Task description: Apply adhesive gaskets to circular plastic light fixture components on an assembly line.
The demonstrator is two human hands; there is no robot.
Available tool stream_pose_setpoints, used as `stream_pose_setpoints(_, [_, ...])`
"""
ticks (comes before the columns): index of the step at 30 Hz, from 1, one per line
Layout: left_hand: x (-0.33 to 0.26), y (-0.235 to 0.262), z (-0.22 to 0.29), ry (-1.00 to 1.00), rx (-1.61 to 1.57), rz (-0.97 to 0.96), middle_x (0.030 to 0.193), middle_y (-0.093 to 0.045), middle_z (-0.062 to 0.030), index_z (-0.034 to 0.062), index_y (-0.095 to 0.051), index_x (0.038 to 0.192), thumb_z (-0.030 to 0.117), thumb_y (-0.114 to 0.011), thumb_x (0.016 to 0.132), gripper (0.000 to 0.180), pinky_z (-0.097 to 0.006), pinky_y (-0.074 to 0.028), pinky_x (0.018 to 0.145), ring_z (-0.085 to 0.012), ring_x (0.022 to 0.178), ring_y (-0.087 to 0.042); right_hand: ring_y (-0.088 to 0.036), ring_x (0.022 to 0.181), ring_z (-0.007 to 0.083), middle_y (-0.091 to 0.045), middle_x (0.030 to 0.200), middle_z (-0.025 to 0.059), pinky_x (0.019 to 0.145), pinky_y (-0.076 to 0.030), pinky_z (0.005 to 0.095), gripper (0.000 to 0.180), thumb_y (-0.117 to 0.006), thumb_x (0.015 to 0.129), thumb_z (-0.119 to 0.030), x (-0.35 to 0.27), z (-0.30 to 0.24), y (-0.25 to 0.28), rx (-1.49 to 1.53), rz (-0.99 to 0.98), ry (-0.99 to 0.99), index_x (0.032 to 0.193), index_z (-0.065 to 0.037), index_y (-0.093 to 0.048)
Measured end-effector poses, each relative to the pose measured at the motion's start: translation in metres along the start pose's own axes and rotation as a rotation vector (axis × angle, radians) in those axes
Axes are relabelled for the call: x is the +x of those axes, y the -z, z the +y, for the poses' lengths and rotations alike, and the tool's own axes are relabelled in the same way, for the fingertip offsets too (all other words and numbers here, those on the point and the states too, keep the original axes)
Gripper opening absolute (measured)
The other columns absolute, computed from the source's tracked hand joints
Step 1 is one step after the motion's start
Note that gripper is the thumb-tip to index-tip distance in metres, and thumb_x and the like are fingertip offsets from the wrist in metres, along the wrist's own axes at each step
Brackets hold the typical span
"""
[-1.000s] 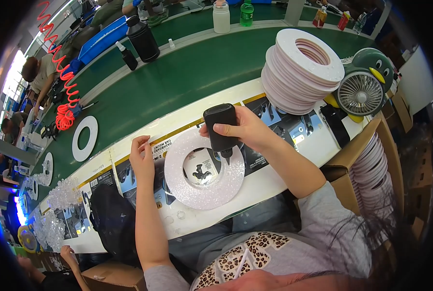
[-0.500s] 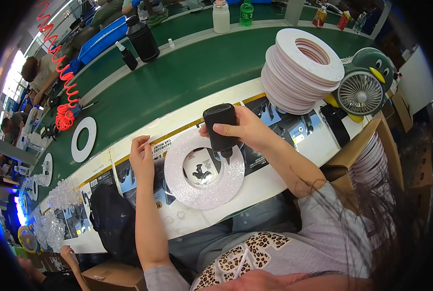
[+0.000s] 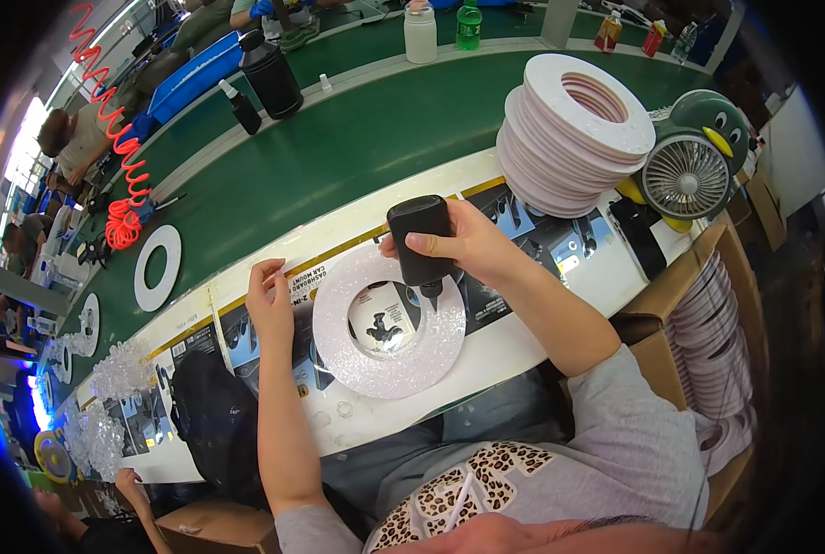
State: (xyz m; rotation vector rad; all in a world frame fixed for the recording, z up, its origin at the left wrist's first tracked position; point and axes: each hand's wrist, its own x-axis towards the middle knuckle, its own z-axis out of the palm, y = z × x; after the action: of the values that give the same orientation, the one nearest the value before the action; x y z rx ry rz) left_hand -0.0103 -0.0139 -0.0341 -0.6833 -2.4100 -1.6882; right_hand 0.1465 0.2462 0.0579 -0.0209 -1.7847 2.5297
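Observation:
My right hand is wrapped around a black squeeze bottle, tipped so its narrow nozzle points down. The nozzle tip is over the right side of a glittery white flat ring, very near its surface; whether they touch I cannot tell. Through the ring's hole shows a dark printed picture on the surface beneath. Left of the ring, my left hand rests on the worktop with loosely bent fingers, holding nothing.
A tall stack of white rings stands at right beside a penguin-shaped fan. More rings fill a cardboard box. Beyond lies a green conveyor belt carrying a single ring. A black cloth-like bundle is left of my left arm.
Both hands, the bottle and the ring beneath it look nearly still. The loose ring on the belt has shifted slightly toward me. Hair that hung over the box at right has moved away.

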Motion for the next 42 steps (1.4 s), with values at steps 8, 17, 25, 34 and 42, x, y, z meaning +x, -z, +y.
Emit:
stream_pose_setpoints(8, [-0.001,0.004,-0.001,0.056,-0.022,-0.038,0.103,-0.06,-0.0083,-0.0005,-0.056,0.104,0.0,-0.046,0.091,0.016,-0.026,-0.047,0.085,-0.0152,0.096,-0.058,-0.065,0.095,0.0193,-0.067,0.099,0.0143,0.082,-0.052,0.0313,0.039,-0.07,0.084,-0.019,-0.001,-0.004,-0.003,0.006,0.007,0.027,0.111,0.003,-0.054])
stream_pose_setpoints(17, [-0.001,0.003,0.0,0.045,-0.02,-0.035,0.103,-0.061,-0.0096,-0.0009,-0.056,0.103,0.0,-0.046,0.09,0.017,-0.028,-0.047,0.086,-0.0167,0.096,-0.059,-0.065,0.097,0.0241,-0.066,0.101,0.0167,0.084,-0.052,0.0356,0.041,-0.07,0.083,-0.019,-0.003,-0.006,-0.003,0.163,-0.068,0.011,0.113,0.004,-0.052])
stream_pose_setpoints(25, [0.0,0.0,0.002,0.043,-0.035,0.005,0.097,-0.063,-0.011,-0.0013,-0.059,0.099,0.002,-0.048,0.087,0.016,-0.031,-0.048,0.087,-0.0182,0.092,-0.06,-0.064,0.098,0.0233,-0.066,0.101,0.0153,0.086,-0.051,0.0356,0.045,-0.074,0.08,-0.024,-0.004,-0.001,-0.008,0.038,-0.131,-0.036,0.112,0.001,-0.055])
stream_pose_setpoints(34, [-0.002,0.001,0.007,0.048,-0.016,0.006,0.098,-0.063,-0.011,-0.0009,-0.059,0.1,0.002,-0.047,0.087,0.017,-0.031,-0.047,0.088,-0.0182,0.092,-0.06,-0.063,0.099,0.0237,-0.066,0.102,0.0154,0.087,-0.051,0.0361,0.044,-0.074,0.08,-0.024,-0.006,0.0,-0.012,0.037,-0.132,-0.063,0.112,0.0,-0.054])
stream_pose_setpoints(42, [-0.002,0.0,0.009,0.076,-0.033,-0.004,0.097,-0.062,-0.0108,-0.0009,-0.059,0.1,0.002,-0.047,0.087,0.017,-0.031,-0.047,0.089,-0.0182,0.092,-0.06,-0.063,0.099,0.0238,-0.066,0.101,0.0156,0.088,-0.051,0.0363,0.044,-0.074,0.08,-0.023,-0.006,0.001,-0.012,0.013,-0.139,-0.056,0.112,0.0,-0.053])
